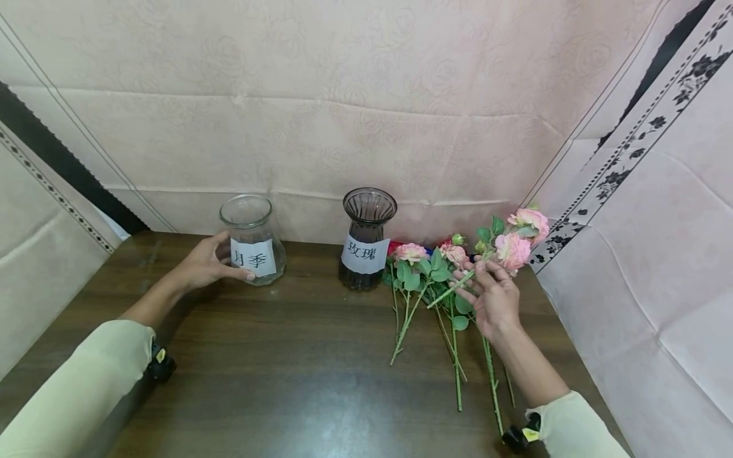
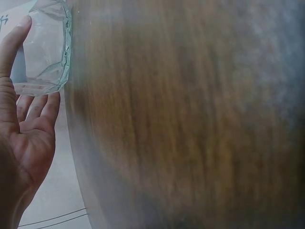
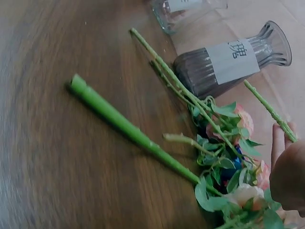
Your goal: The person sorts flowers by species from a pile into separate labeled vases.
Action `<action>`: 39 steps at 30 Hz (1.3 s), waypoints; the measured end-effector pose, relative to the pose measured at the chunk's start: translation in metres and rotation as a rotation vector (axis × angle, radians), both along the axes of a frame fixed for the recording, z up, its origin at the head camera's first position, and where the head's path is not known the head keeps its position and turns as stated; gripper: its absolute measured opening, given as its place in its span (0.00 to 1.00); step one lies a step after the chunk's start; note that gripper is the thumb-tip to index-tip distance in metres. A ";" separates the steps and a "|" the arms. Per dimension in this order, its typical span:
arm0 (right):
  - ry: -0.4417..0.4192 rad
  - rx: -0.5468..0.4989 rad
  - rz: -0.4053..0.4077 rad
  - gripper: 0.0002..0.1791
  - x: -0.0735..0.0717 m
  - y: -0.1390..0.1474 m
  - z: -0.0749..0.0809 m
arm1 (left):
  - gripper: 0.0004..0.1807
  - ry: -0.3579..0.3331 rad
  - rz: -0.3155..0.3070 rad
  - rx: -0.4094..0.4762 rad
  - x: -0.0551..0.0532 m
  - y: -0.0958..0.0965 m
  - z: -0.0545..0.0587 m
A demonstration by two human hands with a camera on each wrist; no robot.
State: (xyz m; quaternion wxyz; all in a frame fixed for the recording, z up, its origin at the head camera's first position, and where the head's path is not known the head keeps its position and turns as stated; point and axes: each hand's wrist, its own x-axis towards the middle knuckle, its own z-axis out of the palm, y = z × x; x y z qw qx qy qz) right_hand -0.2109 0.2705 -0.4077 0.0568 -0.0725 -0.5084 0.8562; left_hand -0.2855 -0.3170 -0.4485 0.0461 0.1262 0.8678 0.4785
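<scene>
Pale patterned sheeting [image 1: 343, 140] forms the backdrop behind the dark vase [image 1: 368, 245], which stands upright on the tabletop [image 1: 275, 356] and serves as reference for all positions. Well apart on its left, the clear glass vase [image 1: 254, 249] stands upright; the left hand [image 1: 207, 262] grips it, thumb across the front and fingers about the far side. On its right, the right hand [image 1: 495, 300] holds a pink-flowered spray [image 1: 513, 251] above the loose flowers [image 1: 411, 252], which lie just beside the dark vase, most stems pointing toward the person. The hands are well apart from each other. Caution: the spray may snag the loose flowers and drag them along, since leaves crowd closely around it. A low leftward sweep could strike the dark vase, whose flared rim is likely to make it tip if hit high. Uneven pressure from the left hand may slide or tilt the clear glass vase, as smooth glass gives little friction. Surface: brown wood grain with a bright reflection [image 1: 343, 407] in front of the dark vase. Side sheets [image 1: 676, 254] rise to the left and right of it, the one on its right bordered by a black floral band [image 1: 637, 152].
</scene>
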 end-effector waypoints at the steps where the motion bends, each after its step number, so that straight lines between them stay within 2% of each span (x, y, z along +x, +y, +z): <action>1: -0.002 -0.007 0.001 0.05 0.000 -0.002 0.000 | 0.63 -0.001 0.000 0.000 0.000 0.000 0.000; 12: -0.028 -0.116 -0.038 0.06 0.000 -0.016 -0.001 | 0.63 -0.003 -0.001 -0.011 -0.002 0.000 -0.001; 25: -0.027 -0.130 -0.059 0.04 -0.003 -0.027 -0.002 | 0.64 0.002 -0.003 -0.019 -0.001 0.000 -0.002; 33: -0.030 -0.154 -0.065 0.13 -0.008 -0.031 -0.001 | 0.63 0.011 -0.007 -0.001 0.001 0.000 -0.001; 39: -0.033 -0.187 -0.086 0.12 -0.012 -0.034 -0.001 | 0.61 0.019 -0.002 -0.004 0.001 0.003 -0.001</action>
